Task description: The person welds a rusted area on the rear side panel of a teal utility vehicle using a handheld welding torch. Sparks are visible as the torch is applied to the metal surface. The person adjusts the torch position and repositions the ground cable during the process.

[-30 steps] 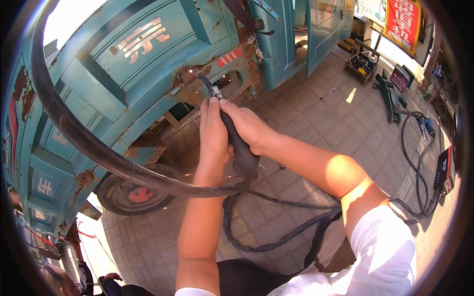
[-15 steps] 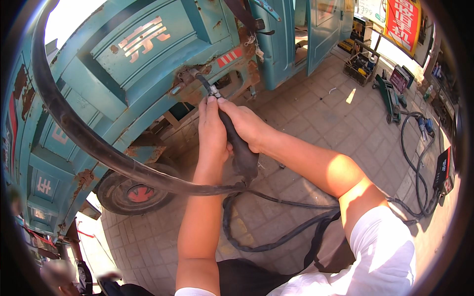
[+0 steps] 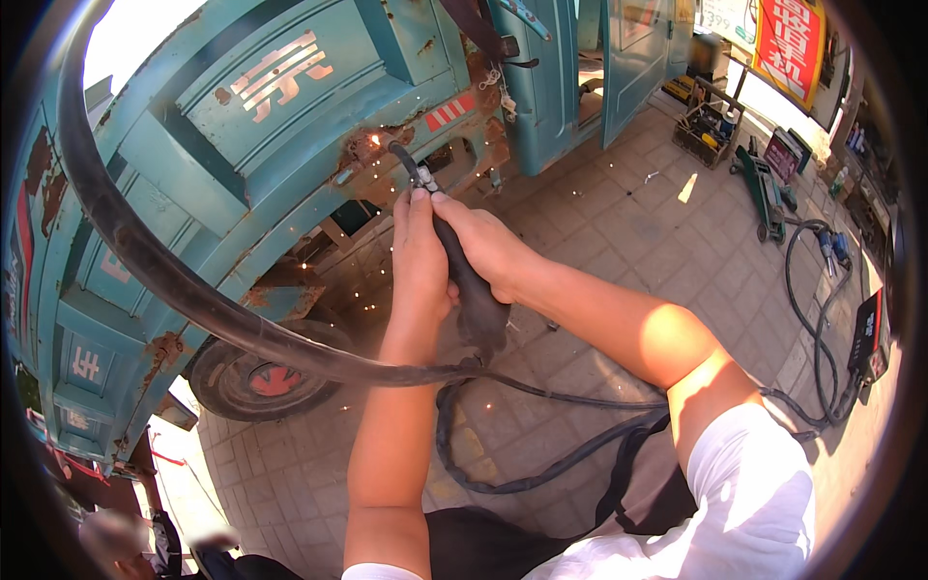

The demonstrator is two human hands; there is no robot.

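Observation:
Both my hands are wrapped around a black welding torch (image 3: 478, 309); my left hand (image 3: 417, 253) is on its left side and my right hand (image 3: 486, 242) on its right. Its curved neck reaches up to a rusty patch (image 3: 360, 155) on the lower edge of a teal cargo truck (image 3: 232, 184). At the torch tip glows a bright orange spot, and sparks scatter below and around it. A thick black hose (image 3: 208, 300) arcs across the left side and meets the rear of the handle. My fingers on the handle's underside are mostly hidden.
A wheel (image 3: 275, 380) stands under the truck bed. Black cables (image 3: 541, 477) loop over the paving toward a black-and-red machine (image 3: 869, 333) at right. Farther back are a tool box (image 3: 709, 135) and a green floor jack (image 3: 762, 193). People (image 3: 116, 534) are at lower left.
A glowing spot and flying sparks have appeared at the rusty patch. My hands and the torch have shifted very slightly to the right.

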